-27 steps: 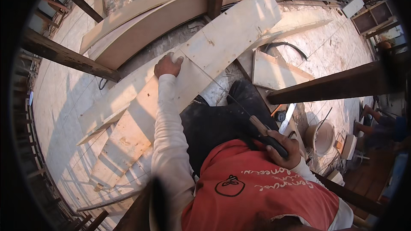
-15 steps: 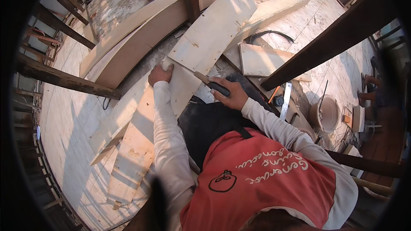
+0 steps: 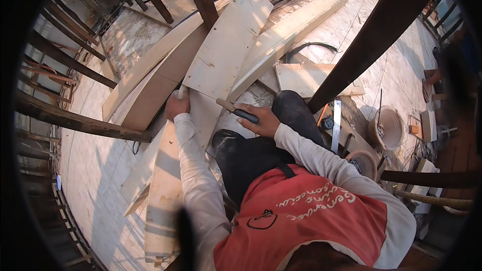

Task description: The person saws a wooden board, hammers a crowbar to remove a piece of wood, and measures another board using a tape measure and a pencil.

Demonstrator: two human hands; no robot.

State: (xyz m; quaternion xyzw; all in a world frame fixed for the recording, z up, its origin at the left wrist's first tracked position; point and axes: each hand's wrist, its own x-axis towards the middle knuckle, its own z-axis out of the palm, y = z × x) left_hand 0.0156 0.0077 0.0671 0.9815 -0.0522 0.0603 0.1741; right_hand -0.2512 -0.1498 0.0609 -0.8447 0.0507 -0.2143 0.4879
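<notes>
My left hand [image 3: 177, 105] grips the left edge of a pale wooden board [image 3: 203, 118], close to the lower end of a wider pale board [image 3: 226, 45] that slants away to the upper right. In my right hand [image 3: 262, 120] is a tool [image 3: 245, 116] with a black handle and a narrow tan front part. Its front points left, reaching the lower right corner of the wider board. What the tool is exactly I cannot make out, as it is seen nearly edge-on. Both hands are above my bent, black-clad knees.
Long curved boards [image 3: 150, 93] lie beyond my left hand; more planks [image 3: 163, 195] rest at the lower left. Dark posts [image 3: 371, 40] slant across both sides. To the right are a metal ruler [image 3: 336, 125], a tape measure [image 3: 327, 122] and round clay-coloured bowls [image 3: 389, 128]. Someone's feet [image 3: 429, 83] show farther right.
The view has shifted, so the boards and both hands appear lower and farther left. Both grips stay the same; a second bowl and more of my knees now show.
</notes>
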